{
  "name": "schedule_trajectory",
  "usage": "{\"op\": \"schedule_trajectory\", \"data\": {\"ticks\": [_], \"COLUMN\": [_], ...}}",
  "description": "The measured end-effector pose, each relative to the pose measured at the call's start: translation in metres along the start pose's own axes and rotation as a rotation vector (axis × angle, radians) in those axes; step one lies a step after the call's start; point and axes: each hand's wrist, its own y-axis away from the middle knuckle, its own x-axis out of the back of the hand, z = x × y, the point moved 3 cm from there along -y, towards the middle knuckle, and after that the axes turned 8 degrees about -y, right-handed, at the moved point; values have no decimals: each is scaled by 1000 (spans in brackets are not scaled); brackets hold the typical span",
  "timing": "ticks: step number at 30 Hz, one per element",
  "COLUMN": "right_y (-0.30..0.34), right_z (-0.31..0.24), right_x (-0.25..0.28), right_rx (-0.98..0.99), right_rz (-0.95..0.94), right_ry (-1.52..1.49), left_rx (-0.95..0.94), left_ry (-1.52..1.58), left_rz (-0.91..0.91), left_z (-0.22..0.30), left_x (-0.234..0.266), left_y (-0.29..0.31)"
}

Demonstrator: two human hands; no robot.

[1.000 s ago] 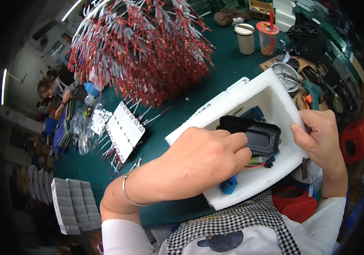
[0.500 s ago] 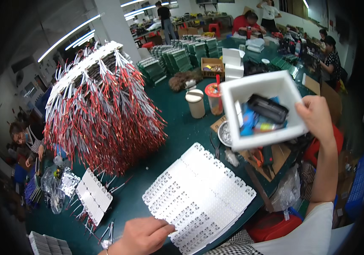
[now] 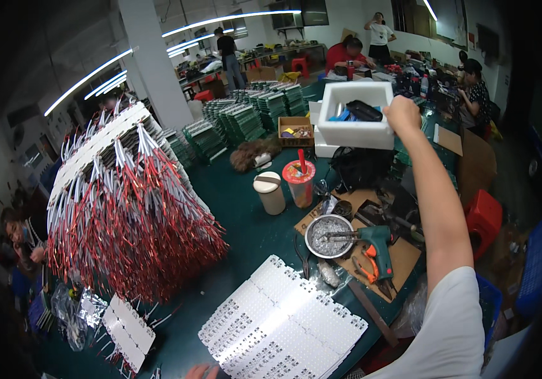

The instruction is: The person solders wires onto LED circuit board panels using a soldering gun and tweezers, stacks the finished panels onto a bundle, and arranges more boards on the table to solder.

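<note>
My right hand (image 3: pixel 403 115) is stretched far out, closed on the right rim of a white foam box (image 3: pixel 358 134). Inside the box lie a black object (image 3: pixel 364 110) and some blue pieces. It is above or on a white carton (image 3: pixel 326 151); I cannot tell whether it rests there. At the bottom edge only part of my left hand (image 3: pixel 202 371) shows, blurred, beside overlapping white perforated circuit board panels (image 3: pixel 283 325). Left of these leans a smaller white panel (image 3: pixel 128 333) with wires beneath it.
A tall stack of white panels trailing red and grey wires (image 3: pixel 135 230) stands at left. A glue gun (image 3: pixel 377 243) lies across a metal bowl (image 3: pixel 318 237), near pliers (image 3: pixel 301 258). A lidded cream cup (image 3: pixel 269 194) and red-topped cup (image 3: pixel 299 180) stand mid-table. Other people work farther back.
My right hand has carried the foam box away from me to the far side, uncovering the glue gun and bowl. My left hand has dropped mostly out of view. The view has shifted.
</note>
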Motion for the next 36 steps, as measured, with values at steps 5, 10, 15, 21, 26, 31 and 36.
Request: {"op": "schedule_trajectory", "data": {"ticks": [5, 10, 15, 21, 26, 31, 36], "right_y": [3, -4, -8, -4, 2, 1, -3], "right_z": [-13, -28, -47, -67, -74, -73, -74], "right_x": [-60, -86, -111, -159, -215, -281, -282], "right_rx": [46, 105, 115, 93, 155, 21, 269], "right_rz": [-73, -93, -87, -172, -256, -811, -285], "right_ry": [69, 56, 21, -45, -54, -15, 34], "left_rx": [190, 243, 309, 274, 295, 290, 311], "left_ry": [-64, -65, -45, -49, -46, -65, -90], "left_rz": [-50, -111, -142, -124, -136, -170, -215], "left_z": [-13, -20, -24, -24, -24, -21, -19], "left_x": [-25, -38, -41, -42, -42, -42, -40], "left_y": [29, 35, 35, 33, 31, 27, 24]}}
